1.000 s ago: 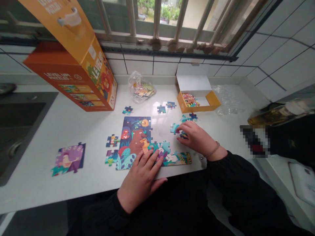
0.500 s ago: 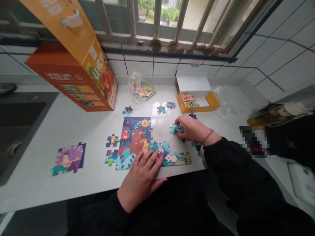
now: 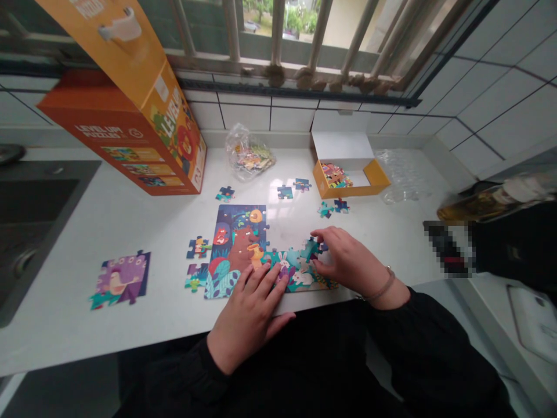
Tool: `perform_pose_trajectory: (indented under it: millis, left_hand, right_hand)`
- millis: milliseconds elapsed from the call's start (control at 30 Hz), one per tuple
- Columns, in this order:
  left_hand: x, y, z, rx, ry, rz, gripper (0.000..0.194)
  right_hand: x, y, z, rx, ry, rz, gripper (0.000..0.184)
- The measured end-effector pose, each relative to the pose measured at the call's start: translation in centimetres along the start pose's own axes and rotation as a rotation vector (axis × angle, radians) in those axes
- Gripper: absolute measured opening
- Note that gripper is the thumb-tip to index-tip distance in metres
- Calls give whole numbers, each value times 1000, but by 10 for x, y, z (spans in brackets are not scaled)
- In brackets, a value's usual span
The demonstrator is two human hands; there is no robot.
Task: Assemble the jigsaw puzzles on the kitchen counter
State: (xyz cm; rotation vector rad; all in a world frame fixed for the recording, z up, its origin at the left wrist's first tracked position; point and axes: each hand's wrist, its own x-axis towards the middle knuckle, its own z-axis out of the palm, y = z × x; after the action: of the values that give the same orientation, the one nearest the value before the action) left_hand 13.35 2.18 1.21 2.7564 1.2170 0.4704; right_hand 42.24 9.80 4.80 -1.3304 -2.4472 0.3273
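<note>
The puzzle (image 3: 238, 249) on the counter (image 3: 169, 223) is joined left and below, upper right unfilled; loose pieces (image 3: 285, 192) lie around. Left hand (image 3: 250, 322) spreads flat on it; right hand (image 3: 348, 258) pinches a piece (image 3: 312, 248).

The bench (image 3: 169, 313) is white and glossy. A part-built puzzle (image 3: 238, 251) lies near its front. Just left of the puzzle are loose pieces (image 3: 199, 248); farther left, a purple patch (image 3: 122, 281). Behind the puzzle lie five more pieces (image 3: 285, 192) and a plastic bag (image 3: 249, 158). Behind it to the left stands an orange box (image 3: 130, 148); behind it to the right, a yellow box (image 3: 350, 191) and clear wrap (image 3: 400, 177).
</note>
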Motion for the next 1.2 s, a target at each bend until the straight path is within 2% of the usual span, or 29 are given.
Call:
perform_pose_trajectory:
  millis: [167, 433, 600, 833, 1000, 1100, 1200]
  left_hand:
    - [0, 1, 0, -4, -13, -8, 68]
    - [0, 1, 0, -4, -16, -12, 67]
    - [0, 1, 0, -2, -8, -7, 66]
    - [0, 1, 0, 1, -12, -11, 67]
    - [-1, 0, 0, 0, -21, -9, 68]
    - [-1, 1, 1, 1, -18, -10, 67]
    - [0, 1, 1, -1, -14, -15, 67]
  right_hand:
    - [-12, -9, 0, 14, -13, 39, 50]
    - [-17, -18, -5, 45, -116, -41, 51]
    - [-16, -26, -1, -21, -95, 69, 52]
    - [-25, -43, 17, -116, -87, 218, 47]
    - [-37, -39, 18, -75, -36, 286, 47]
    - [-37, -32, 11, -31, -20, 250, 41]
    - [-33, -28, 7, 71, -45, 144, 45]
